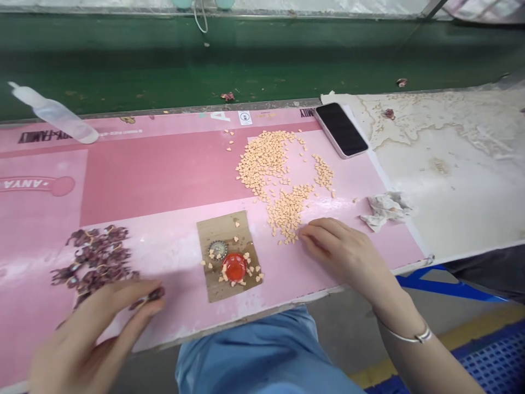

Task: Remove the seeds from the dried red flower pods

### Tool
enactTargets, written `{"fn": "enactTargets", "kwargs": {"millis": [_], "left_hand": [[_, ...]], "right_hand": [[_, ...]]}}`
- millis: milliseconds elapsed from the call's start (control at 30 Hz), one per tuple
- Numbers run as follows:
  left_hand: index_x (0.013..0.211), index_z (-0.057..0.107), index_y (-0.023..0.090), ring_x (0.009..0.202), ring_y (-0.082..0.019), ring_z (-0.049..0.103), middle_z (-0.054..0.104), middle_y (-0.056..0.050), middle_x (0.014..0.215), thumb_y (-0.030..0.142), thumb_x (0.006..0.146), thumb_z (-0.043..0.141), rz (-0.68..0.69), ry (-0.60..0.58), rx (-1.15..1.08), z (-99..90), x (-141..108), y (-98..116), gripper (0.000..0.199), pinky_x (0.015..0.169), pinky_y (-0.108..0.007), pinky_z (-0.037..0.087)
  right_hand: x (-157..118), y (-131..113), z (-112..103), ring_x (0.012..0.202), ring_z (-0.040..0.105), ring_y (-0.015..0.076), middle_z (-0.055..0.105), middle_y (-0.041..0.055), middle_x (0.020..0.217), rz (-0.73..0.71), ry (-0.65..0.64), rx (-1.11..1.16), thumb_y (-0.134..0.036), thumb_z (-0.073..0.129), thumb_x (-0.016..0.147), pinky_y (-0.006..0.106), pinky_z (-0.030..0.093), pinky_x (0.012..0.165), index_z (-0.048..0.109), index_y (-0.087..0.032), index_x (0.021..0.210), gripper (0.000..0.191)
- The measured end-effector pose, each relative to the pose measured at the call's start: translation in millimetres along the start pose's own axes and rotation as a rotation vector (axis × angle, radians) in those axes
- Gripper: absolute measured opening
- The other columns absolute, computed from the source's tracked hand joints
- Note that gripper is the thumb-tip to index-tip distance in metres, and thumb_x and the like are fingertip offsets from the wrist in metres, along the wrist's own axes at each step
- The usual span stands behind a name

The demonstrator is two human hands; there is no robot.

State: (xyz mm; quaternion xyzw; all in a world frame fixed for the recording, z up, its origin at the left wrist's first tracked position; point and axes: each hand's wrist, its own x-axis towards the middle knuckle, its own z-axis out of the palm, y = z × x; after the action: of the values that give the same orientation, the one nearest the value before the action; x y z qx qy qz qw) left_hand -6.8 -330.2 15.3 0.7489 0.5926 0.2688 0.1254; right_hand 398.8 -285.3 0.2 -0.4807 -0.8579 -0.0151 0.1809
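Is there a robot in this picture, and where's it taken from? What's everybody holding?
There's no robot here, just a person's two bare hands. The camera sits on their head, looking forward and down.

The left hand pinches a small, crinkly, dark purple piece between thumb and finger, near a cluster of similar purple pieces. The right hand has its fingertips beside a spread of tiny pale-yellow pieces; I can't tell whether it holds one.

Between the hands, a brown cardboard square bears a shiny, round red dish. It lies on a printed pink mat. Farther back are a translucent plastic bottle and a black-screened phone.
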Motion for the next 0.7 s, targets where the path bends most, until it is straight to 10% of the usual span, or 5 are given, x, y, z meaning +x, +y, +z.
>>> {"fn": "enactTargets", "kwargs": {"millis": [367, 700], "left_hand": [[0.097, 0.069, 0.021, 0.069, -0.013, 0.073, 0.073, 0.0, 0.076, 0.01, 0.098, 0.065, 0.109, -0.031, -0.552, 35.5, 17, 95, 0.013, 0.067, -0.017, 0.061], [0.089, 0.068, 0.021, 0.061, -0.014, 0.068, 0.068, 0.0, 0.069, 0.004, 0.091, 0.066, 0.056, 0.144, -0.588, 49.5, 12, 102, 0.017, 0.058, -0.021, 0.06]], "right_hand": [[37, -111, -4, 0.077, 0.074, 0.0119, 0.078, 0.0033, 0.084, -0.11, 0.29, 0.708, -0.012, 0.064, 0.104, 0.021, 0.066, 0.079, 0.071, -0.017, 0.1, 0.009], [39, -116, 5, 0.071, 0.074, 0.0124, 0.078, 0.0023, 0.082, 0.024, 0.254, 0.846, -0.007, 0.069, 0.096, 0.021, 0.066, 0.067, 0.071, -0.019, 0.096, 0.012]]}}
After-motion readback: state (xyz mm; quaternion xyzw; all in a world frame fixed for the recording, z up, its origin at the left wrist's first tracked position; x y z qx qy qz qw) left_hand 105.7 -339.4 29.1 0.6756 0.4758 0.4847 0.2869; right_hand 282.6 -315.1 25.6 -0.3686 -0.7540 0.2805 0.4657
